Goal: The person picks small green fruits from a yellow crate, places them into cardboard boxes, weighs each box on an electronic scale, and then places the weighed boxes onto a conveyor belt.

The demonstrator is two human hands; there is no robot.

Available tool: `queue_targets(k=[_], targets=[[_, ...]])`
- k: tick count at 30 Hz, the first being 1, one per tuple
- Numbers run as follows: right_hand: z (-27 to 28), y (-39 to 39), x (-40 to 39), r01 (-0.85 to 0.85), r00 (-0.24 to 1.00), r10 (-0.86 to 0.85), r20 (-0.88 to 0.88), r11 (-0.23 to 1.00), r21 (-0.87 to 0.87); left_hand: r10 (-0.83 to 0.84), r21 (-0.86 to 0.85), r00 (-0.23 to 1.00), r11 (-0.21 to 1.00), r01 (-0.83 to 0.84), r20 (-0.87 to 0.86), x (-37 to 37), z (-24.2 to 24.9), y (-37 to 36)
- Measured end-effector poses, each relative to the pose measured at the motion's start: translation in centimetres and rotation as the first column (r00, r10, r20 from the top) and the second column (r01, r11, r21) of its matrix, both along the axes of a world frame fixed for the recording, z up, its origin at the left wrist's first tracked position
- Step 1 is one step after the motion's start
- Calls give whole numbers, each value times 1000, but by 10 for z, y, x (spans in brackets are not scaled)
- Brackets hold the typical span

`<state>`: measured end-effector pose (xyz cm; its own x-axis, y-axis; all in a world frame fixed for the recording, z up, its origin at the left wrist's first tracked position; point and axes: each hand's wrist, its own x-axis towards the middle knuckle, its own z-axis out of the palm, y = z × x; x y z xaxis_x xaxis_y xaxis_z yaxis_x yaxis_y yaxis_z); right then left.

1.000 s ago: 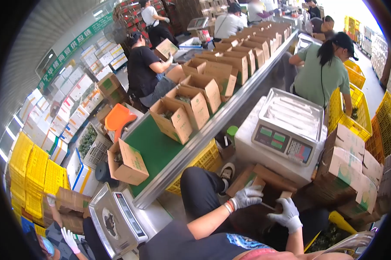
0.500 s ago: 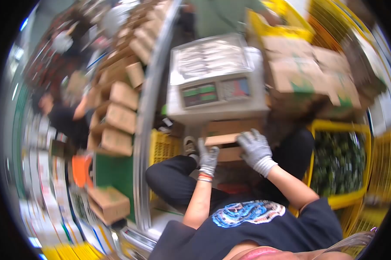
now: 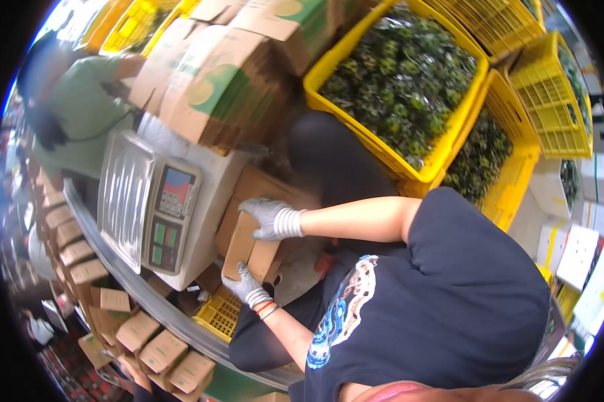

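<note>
Both my gloved hands hold a small brown cardboard box (image 3: 240,246) in front of my knees. My left hand (image 3: 248,288), with red and dark bands at the wrist, is closed on its near end. My right hand (image 3: 272,218) is closed on its far end, thumb along the side. Beyond the box stands a digital weighing scale (image 3: 173,221) with a shiny metal pan (image 3: 126,194), resting on a white foam box (image 3: 211,201). More brown cardboard lies just behind the held box. What the box contains is hidden.
A yellow crate (image 3: 315,94) full of bagged dark-green produce (image 3: 409,80) stands to my right, with other crates beside it. Flattened or stacked cartons (image 3: 211,80) are behind the scale. A metal-edged conveyor (image 3: 128,285) carries cartons (image 3: 163,352). A person in green (image 3: 81,100) is across.
My view has swung to the right, so the scale now sits at the left and the produce crates show more fully. My right hand has closed further over the box end.
</note>
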<state>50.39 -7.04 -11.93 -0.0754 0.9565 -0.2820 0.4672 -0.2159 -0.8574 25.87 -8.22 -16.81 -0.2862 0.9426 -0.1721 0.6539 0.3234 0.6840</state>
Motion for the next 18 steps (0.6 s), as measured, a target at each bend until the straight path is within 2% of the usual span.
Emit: queue_targets(k=[1, 2, 4, 5, 6, 7, 8, 9, 10, 11, 12, 13, 14, 15, 16, 18], targets=[[7, 1, -2, 12, 1000, -12, 4, 1000, -22, 32, -100, 998, 994, -38, -58, 15, 26, 5], [12, -1, -2, 25, 1000, -25, 16, 999, -31, -101, 130, 921, 978, 160, -376, 15, 26, 4], [16, -7, -4, 70, 994, -70, 86, 997, -7, -219, 228, 710, 848, 478, -670, 60, 67, 8], [17, -11, -3, 81, 989, -82, 120, 997, 6, -396, 240, 632, 689, 684, -666, 73, 63, 13], [28, -20, 6, 150, 986, -159, 47, 976, 157, -512, -6, 432, 651, 759, -743, 79, 45, 18], [49, -31, 24, 220, 975, -221, -32, 926, 305, -512, -29, 444, 678, 735, -735, 78, 37, 18], [73, -34, 58, 276, 953, -299, -36, 821, 500, -516, -58, 452, 704, 708, -728, 76, 34, 18], [117, -44, 104, 355, 920, -390, -35, 793, 495, -519, -43, 454, 691, 721, -725, 73, 36, 15], [115, -45, 146, 335, 855, -493, 163, 764, 552, -519, -24, 458, 679, 734, -722, 71, 38, 13], [90, -55, 184, 404, 685, -711, 162, 555, 727, -519, -1, 462, 666, 746, -719, 70, 39, 13], [79, -67, 231, 474, 650, -723, 235, 627, 618, -531, 16, 473, 653, 757, -703, 68, 38, 13], [59, -83, 275, 557, 559, -700, 445, 714, 424, -543, 35, 482, 638, 769, -687, 66, 37, 16], [17, -97, 323, 662, 479, -551, 683, 738, 132, -557, 53, 486, 619, 783, -674, 65, 36, 19], [-13, -117, 349, 623, 464, -359, 810, 782, -11, -569, 28, 458, 606, 795, -683, 71, 44, 15], [-34, -131, 363, 587, 438, -139, 888, 792, -166, -582, 0, 430, 594, 805, -690, 82, 58, 8], [-52, -138, 370, 592, 540, -138, 830, 764, -258, -595, -34, 392, 578, 816, -702, 92, 66, 7]])
